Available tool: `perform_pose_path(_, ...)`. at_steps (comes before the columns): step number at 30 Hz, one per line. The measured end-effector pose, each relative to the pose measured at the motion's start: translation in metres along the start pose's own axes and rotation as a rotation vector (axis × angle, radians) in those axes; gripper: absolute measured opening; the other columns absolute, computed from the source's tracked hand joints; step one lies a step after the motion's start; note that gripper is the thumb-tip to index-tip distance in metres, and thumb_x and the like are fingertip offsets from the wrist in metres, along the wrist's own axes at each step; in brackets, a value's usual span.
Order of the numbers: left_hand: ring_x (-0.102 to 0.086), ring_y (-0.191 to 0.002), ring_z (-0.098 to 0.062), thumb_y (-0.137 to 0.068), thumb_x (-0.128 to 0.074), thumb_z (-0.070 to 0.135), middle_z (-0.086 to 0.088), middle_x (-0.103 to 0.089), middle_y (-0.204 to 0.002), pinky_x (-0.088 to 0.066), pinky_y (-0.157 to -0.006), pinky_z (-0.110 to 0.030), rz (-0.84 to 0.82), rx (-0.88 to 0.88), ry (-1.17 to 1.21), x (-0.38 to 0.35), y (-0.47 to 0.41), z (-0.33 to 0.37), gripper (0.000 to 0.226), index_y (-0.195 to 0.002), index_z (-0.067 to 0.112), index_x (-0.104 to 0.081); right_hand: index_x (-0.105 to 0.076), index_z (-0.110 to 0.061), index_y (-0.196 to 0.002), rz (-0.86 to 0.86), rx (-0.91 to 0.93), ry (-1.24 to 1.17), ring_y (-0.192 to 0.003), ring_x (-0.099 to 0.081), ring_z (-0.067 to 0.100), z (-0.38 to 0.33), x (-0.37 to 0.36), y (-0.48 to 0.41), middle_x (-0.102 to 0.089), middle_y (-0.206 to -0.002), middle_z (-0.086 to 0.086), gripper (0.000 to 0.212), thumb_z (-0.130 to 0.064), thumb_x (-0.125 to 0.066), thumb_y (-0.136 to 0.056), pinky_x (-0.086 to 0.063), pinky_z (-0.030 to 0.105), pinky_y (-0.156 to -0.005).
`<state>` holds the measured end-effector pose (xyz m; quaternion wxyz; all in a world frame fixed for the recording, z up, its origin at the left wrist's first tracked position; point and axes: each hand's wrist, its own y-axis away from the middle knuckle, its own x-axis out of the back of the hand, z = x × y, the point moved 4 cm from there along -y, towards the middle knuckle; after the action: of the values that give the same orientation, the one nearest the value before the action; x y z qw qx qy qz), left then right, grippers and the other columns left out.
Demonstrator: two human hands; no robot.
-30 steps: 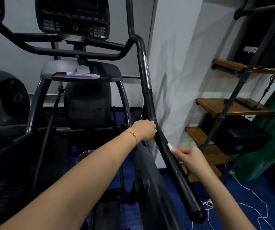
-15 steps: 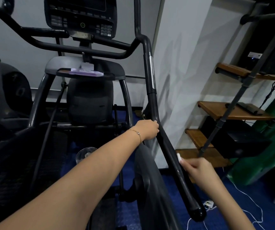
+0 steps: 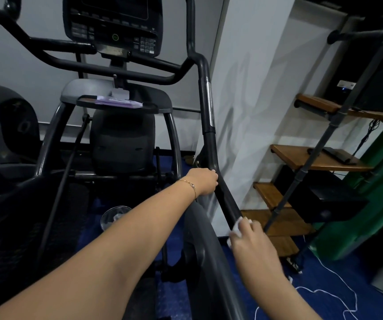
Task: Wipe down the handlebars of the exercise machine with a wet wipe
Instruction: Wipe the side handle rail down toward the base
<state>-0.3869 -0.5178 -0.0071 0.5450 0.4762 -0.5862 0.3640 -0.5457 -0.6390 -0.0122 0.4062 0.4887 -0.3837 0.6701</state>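
At far left, the grey housing (image 3: 1, 116) of a neighbouring machine stands well apart from the work. Centre-left: console (image 3: 114, 24) above a tray (image 3: 153, 109) bearing a purple packet (image 3: 116, 103), probably the wipe supply. Centre: left hand (image 3: 203, 181), fingers curled round the black handlebar (image 3: 209, 139) at its bend, judged to steady a bar that may swing on a pivot. Right of centre, lower on the same bar: right hand (image 3: 253, 241), fingers closed over the white wet wipe (image 3: 238, 226), pressing it to the tube; only a crumpled edge shows. The wipe is judged light, limp and damp, so it is apt to bunch or slip. It is best held wrapped round the rigid, smooth tube under the palm and drawn along its length. Far right: wooden shelves (image 3: 319, 160); white cord (image 3: 324, 294) on the floor.
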Motion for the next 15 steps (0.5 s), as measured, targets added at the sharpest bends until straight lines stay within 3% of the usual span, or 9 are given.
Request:
perform_pose_path(2, -0.050, -0.121, -0.026, -0.103, -0.028, 0.019, -0.003, -0.041, -0.143, -0.041, -0.073, -0.039, 0.015, 0.002, -0.006, -0.001, -0.001, -0.001, 0.038, -0.136, 0.008, -0.042, -0.055, -0.004, -0.033, 0.015, 0.051, 0.017, -0.047, -0.055, 0.030, -0.010, 0.003, -0.024, -0.055, -0.057, 0.016, 0.041, 0.003, -0.084, -0.006, -0.043, 0.028, -0.036)
perform_pose_path(4, -0.051, -0.120, -0.026, -0.103, -0.027, 0.020, -0.003, -0.043, -0.141, -0.042, -0.074, -0.039, 0.035, 0.005, -0.001, 0.000, -0.001, -0.002, 0.038, -0.135, 0.008, -0.043, -0.058, -0.002, -0.038, -0.026, 0.113, 0.119, -0.056, -0.056, 0.035, -0.023, 0.014, -0.029, -0.055, -0.065, 0.020, 0.038, -0.001, -0.089, -0.016, -0.049, 0.035, -0.044)
perform_pose_path(6, -0.050, -0.121, -0.026, -0.103, -0.027, 0.020, -0.004, -0.043, -0.141, -0.044, -0.079, -0.041, 0.051, 0.002, -0.006, 0.000, 0.000, -0.003, 0.037, -0.134, 0.008, -0.043, -0.070, -0.003, -0.078, -0.193, 0.165, 0.221, -0.091, -0.053, 0.036, -0.032, 0.004, -0.015, -0.052, -0.099, 0.021, 0.022, -0.014, -0.081, -0.062, -0.050, 0.042, -0.072)
perform_pose_path(7, -0.050, -0.121, -0.026, -0.103, -0.027, 0.019, -0.004, -0.042, -0.142, -0.045, -0.081, -0.042, 0.051, -0.004, -0.020, -0.002, 0.001, -0.002, 0.038, -0.136, 0.008, -0.042, -0.069, -0.007, -0.090, -0.258, 0.160, 0.234, -0.100, -0.050, 0.034, -0.033, -0.002, -0.003, -0.048, -0.108, 0.019, 0.021, -0.019, -0.073, -0.074, -0.046, 0.038, -0.080)
perform_pose_path(9, -0.050, -0.122, -0.026, -0.103, -0.028, 0.015, -0.004, -0.036, -0.146, -0.048, -0.086, -0.043, 0.040, -0.025, -0.061, -0.005, 0.000, -0.001, 0.039, -0.140, 0.009, -0.039, -0.071, -0.011, -0.077, -0.317, 0.095, 0.161, -0.089, -0.056, 0.031, -0.028, -0.001, 0.015, -0.054, -0.095, 0.018, 0.027, -0.026, -0.085, -0.059, -0.048, 0.033, -0.072)
perform_pose_path(10, -0.049, -0.122, -0.026, -0.103, -0.028, 0.013, -0.003, -0.034, -0.148, -0.049, -0.087, -0.044, 0.038, -0.031, -0.078, -0.007, 0.000, -0.001, 0.040, -0.142, 0.010, -0.038, -0.072, -0.008, -0.077, -0.299, 0.167, 0.233, -0.092, -0.055, 0.033, -0.031, -0.002, 0.019, -0.055, -0.097, 0.020, 0.026, -0.022, -0.084, -0.059, -0.048, 0.038, -0.073)
perform_pose_path(12, -0.050, -0.122, -0.026, -0.102, -0.028, 0.013, -0.003, -0.033, -0.149, -0.048, -0.084, -0.043, 0.043, -0.020, -0.048, -0.008, -0.002, -0.002, 0.040, -0.141, 0.009, -0.038, -0.065, -0.003, -0.105, -0.338, 0.279, 0.364, -0.116, -0.038, 0.035, -0.031, -0.011, 0.019, -0.041, -0.124, 0.017, 0.021, -0.013, -0.057, -0.088, -0.038, 0.043, -0.090)
perform_pose_path(13, -0.050, -0.122, -0.025, -0.103, -0.028, 0.015, -0.002, -0.034, -0.148, -0.046, -0.079, -0.042, 0.045, -0.009, -0.015, -0.007, -0.001, -0.002, 0.039, -0.139, 0.009, -0.039, -0.060, -0.003, -0.112, -0.327, 0.310, 0.383, -0.118, -0.033, 0.034, -0.031, -0.012, 0.015, -0.036, -0.129, 0.015, 0.025, -0.011, -0.046, -0.093, -0.034, 0.041, -0.092)
perform_pose_path(15, -0.051, -0.122, -0.025, -0.103, -0.027, 0.018, -0.001, -0.036, -0.147, -0.041, -0.074, -0.040, 0.049, 0.013, 0.031, -0.005, 0.000, -0.003, 0.038, -0.138, 0.009, -0.040, -0.058, -0.004, -0.114, -0.338, 0.336, 0.521, -0.114, -0.033, 0.033, -0.033, -0.016, 0.007, -0.037, -0.126, 0.016, 0.026, -0.012, -0.042, -0.095, -0.033, 0.038, -0.084)
